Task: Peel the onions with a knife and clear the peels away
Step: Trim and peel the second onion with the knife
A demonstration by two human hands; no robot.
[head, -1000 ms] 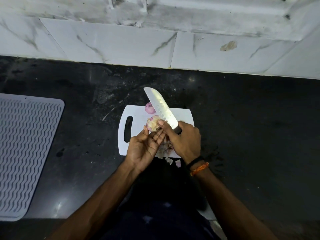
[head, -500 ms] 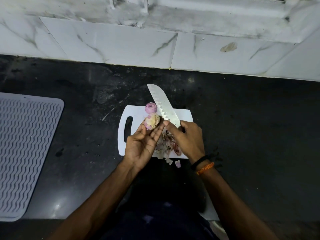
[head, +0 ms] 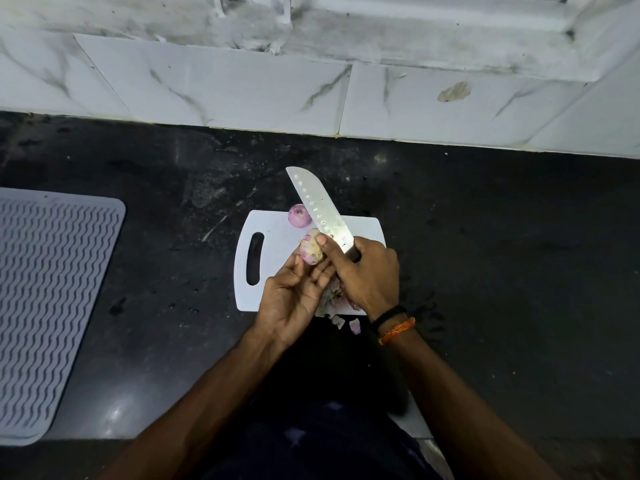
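My left hand (head: 291,299) holds a partly peeled pinkish onion (head: 310,251) at its fingertips, above the white cutting board (head: 273,233). My right hand (head: 365,275) grips the handle of a wide steel knife (head: 320,211), blade pointing up and left, its thumb pressing on the onion's top. A second, purple onion (head: 298,216) lies on the board's far edge, just left of the blade. A heap of peels (head: 334,299) sits on the board's near part, mostly hidden under my hands. A few peel scraps (head: 346,323) lie on the counter past the board's near edge.
The board rests on a black stone counter (head: 485,254). A grey ribbed drying mat (head: 45,299) lies at the left. White marble-look wall tiles (head: 242,84) rise behind the counter. My dark clothing fills the bottom centre.
The onion has turned a little in my left fingers while the knife blade shifted slightly against it. Both hands stayed over the board; the purple onion has not moved.
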